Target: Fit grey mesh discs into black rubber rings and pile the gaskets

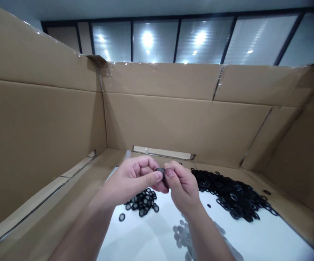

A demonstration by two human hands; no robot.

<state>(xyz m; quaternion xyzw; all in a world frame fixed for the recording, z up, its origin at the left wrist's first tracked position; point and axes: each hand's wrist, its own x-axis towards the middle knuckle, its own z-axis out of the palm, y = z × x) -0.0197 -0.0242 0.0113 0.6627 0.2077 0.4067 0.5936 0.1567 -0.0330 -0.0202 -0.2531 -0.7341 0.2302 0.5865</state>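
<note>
My left hand (129,179) and my right hand (181,188) meet above the white surface, pinching a black rubber ring (160,173) between thumbs and fingers. The fingers hide most of the ring. Just below my left hand lies a small heap of black rubber rings (143,203), with one loose ring (121,217) off to its left. To the right of my right hand spreads a much larger heap of black rings (233,194). Flat grey discs (182,235) lie scattered beneath my right forearm.
Tall corrugated cardboard walls (173,123) surround the white surface (255,235) on the left, back and right, and cardboard flaps lie along its sides. Beyond the back wall are frosted glass office panels (203,40) with reflected ceiling lights.
</note>
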